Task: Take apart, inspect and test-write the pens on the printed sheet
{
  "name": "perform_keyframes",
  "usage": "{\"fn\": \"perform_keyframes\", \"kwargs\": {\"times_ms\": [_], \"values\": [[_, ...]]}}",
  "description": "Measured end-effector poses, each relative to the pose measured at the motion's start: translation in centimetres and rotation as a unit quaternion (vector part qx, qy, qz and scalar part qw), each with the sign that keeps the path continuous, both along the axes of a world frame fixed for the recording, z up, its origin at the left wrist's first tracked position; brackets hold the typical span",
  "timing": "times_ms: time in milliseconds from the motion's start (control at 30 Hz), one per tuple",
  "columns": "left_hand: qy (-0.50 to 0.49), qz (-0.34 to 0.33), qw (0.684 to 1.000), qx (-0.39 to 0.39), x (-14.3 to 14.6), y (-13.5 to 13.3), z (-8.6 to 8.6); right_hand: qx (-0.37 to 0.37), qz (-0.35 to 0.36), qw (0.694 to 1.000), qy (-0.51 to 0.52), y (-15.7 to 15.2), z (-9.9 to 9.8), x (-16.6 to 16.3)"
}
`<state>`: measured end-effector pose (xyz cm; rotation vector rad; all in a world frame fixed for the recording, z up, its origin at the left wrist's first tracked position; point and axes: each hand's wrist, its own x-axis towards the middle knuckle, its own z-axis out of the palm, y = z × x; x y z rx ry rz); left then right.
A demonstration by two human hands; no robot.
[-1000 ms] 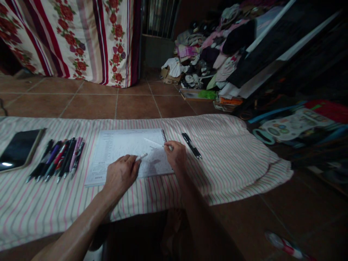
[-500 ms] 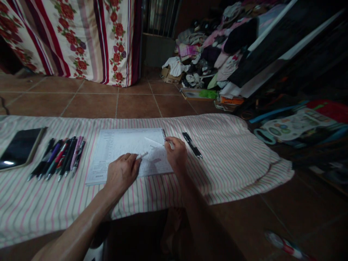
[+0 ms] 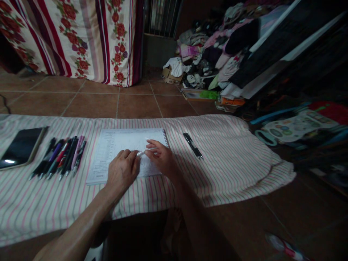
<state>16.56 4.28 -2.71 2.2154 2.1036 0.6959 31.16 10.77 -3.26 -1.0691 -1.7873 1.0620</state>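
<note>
My left hand [image 3: 123,168] rests over the lower middle of an open spiral notebook [image 3: 100,156]. It is closed on a short, pale, pen-like tube [image 3: 140,153] whose end pokes out past the fingertips. My right hand [image 3: 161,157] comes in from the right, thumb and fingers at the far end of this tube. A thin white stick [image 3: 147,138] shows just beyond its upper fingers; most of its length is hidden by the hand. Right of the notebook lie black pens [image 3: 193,145] side by side.
A row of several pens [image 3: 61,156] lies left of the notebook, with a dark-screened tablet [image 3: 21,146] farther left. Striped cloth [image 3: 231,156] covers the table. Beyond it are a tiled floor [image 3: 95,103], a floral curtain [image 3: 92,40] and heaped clothes [image 3: 206,54].
My right hand has moved left from the notebook's spiral edge to the tube in my left hand. The thin white stick, earlier pointing left, is now mostly hidden. My left hand stays in place.
</note>
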Motion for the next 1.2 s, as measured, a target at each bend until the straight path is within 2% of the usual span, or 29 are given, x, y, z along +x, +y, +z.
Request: {"fn": "perform_keyframes", "kwargs": {"times_ms": [133, 233, 400, 533, 633, 800, 967, 1200], "values": [[-0.016, -0.019, 0.999, 0.02, 0.1, 0.2, -0.1, -0.016, -0.01, 1.0, -0.006, -0.3, -0.2, -0.6], [-0.03, -0.026, 0.999, 0.037, 0.1, 0.4, 0.0, 0.013, -0.037, 0.999, 0.002, -0.6, 0.1, -0.9], [-0.05, -0.029, 0.994, 0.093, -0.2, 0.7, -0.3, 0.135, -0.06, 0.989, 0.002, -1.6, 0.9, -1.6], [-0.068, -0.032, 0.988, 0.137, -0.5, 0.8, -0.8, 0.236, -0.03, 0.971, -0.009, -2.7, 1.2, -2.3], [-0.084, -0.043, 0.985, 0.147, -0.6, 0.8, -0.9, 0.277, -0.009, 0.961, -0.02, -3.1, 1.1, -2.6], [-0.103, -0.048, 0.98, 0.163, -0.5, 0.7, -0.8, 0.296, 0.003, 0.955, -0.037, -3.2, 1.0, -2.7], [-0.136, -0.049, 0.973, 0.18, -0.7, 0.7, -1.3, 0.316, 0.016, 0.947, -0.062, -3.3, 1.0, -2.6], [-0.155, -0.04, 0.972, 0.17, -0.4, 0.5, -1.1, 0.304, 0.028, 0.949, -0.076, -3.5, 0.9, -2.5]]}}
